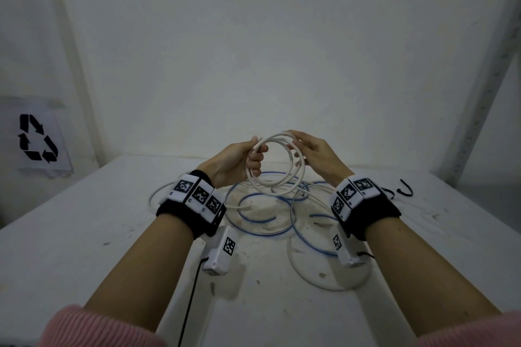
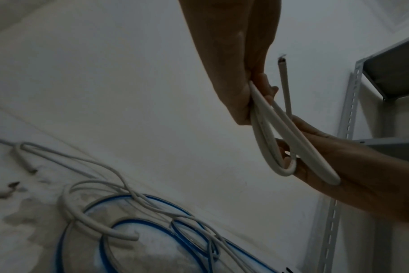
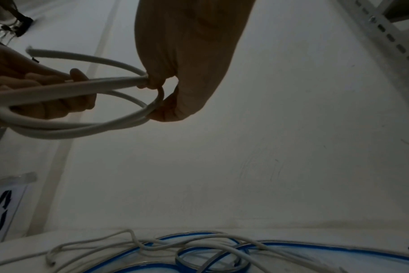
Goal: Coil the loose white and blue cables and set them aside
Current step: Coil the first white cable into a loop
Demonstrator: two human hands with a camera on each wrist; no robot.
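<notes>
A white cable coil is held upright above tangled loose white cables and blue cables.

Recycling sign, metal shelving

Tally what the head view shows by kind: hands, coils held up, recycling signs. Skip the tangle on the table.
Hands: 2, the left hand and the right hand, both gripping the coil
Coils held up: 1, the white coil
Recycling signs: 1, the recycling sign on the left wall
Total: 4
</notes>
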